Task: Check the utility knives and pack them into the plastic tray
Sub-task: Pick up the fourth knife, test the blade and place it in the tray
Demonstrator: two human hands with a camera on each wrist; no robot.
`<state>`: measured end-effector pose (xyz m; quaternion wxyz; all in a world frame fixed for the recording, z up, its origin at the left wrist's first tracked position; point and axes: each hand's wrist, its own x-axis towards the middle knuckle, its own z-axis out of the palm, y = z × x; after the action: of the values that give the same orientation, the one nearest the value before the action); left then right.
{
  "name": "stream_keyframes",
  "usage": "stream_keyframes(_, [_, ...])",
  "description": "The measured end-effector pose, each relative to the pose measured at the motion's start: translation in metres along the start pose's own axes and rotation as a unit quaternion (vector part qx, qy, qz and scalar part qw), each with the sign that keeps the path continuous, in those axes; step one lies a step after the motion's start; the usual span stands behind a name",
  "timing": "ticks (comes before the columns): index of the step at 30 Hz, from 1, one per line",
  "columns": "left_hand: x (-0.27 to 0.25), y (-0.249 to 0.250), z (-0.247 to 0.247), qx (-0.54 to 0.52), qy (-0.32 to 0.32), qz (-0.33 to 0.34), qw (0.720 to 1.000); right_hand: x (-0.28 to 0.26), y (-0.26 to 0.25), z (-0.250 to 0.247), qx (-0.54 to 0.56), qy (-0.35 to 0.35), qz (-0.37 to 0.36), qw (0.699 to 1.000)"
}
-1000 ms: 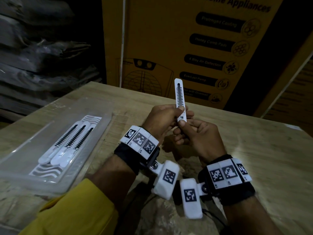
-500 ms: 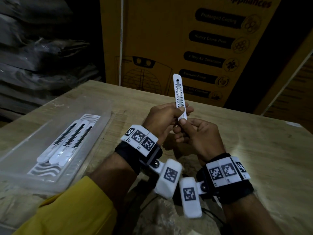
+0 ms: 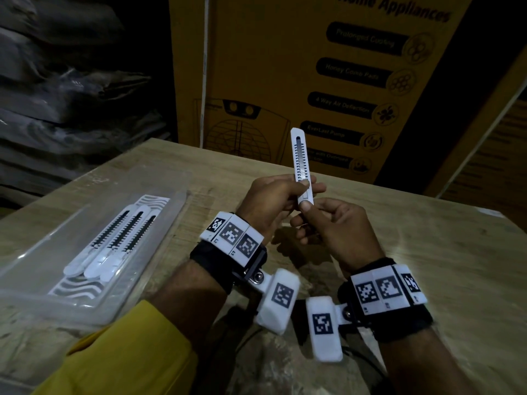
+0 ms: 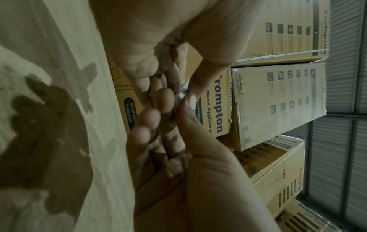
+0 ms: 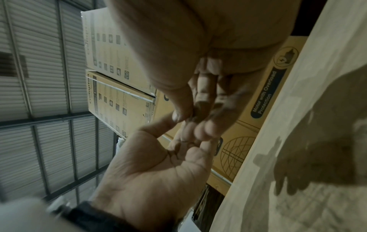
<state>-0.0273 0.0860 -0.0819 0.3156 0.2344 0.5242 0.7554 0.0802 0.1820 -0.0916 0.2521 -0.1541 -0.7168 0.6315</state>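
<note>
A white utility knife [image 3: 301,163] with a dark toothed slot stands almost upright above the table's middle. My left hand [image 3: 273,201] pinches its lower part, thumb on the front. Just below, my right hand [image 3: 330,223] grips the bottom end with thumb and curled fingers. Only a small white corner of the knife [image 4: 181,95] shows between the fingers in the left wrist view; the right wrist view hides it. Three more white knives [image 3: 119,240] lie side by side in the clear plastic tray [image 3: 37,260] at the left.
The wooden table [image 3: 427,252] runs out to the right and front. A tall yellow carton [image 3: 285,67] stands against its far edge. Dark wrapped bundles [image 3: 71,95] are stacked at the back left. More cartons [image 4: 278,102] and a shutter wall stand beyond.
Both hands and the knife have stayed nearly still; the knife's top has tipped slightly to the left.
</note>
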Motion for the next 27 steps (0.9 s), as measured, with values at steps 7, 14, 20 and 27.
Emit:
stream_keyframes(7, [0.003, 0.002, -0.004, 0.010, 0.037, 0.027, 0.999, 0.005, 0.000, -0.010, -0.109, 0.122, -0.031, 0.986])
stream_keyframes(14, [-0.004, 0.000, 0.005, 0.197, -0.012, 0.053, 0.979, 0.014, 0.001, -0.029, -0.135, 0.243, -0.082, 0.957])
stream_keyframes(20, [-0.008, -0.003, 0.010, 0.267, -0.100, 0.034, 0.958, 0.016, -0.002, -0.039, -0.119, 0.177, -0.044, 0.976])
stream_keyframes(27, [-0.011, 0.001, 0.012, 0.313, -0.131, 0.035, 0.940, 0.018, -0.004, -0.048, -0.069, 0.151, -0.030, 0.986])
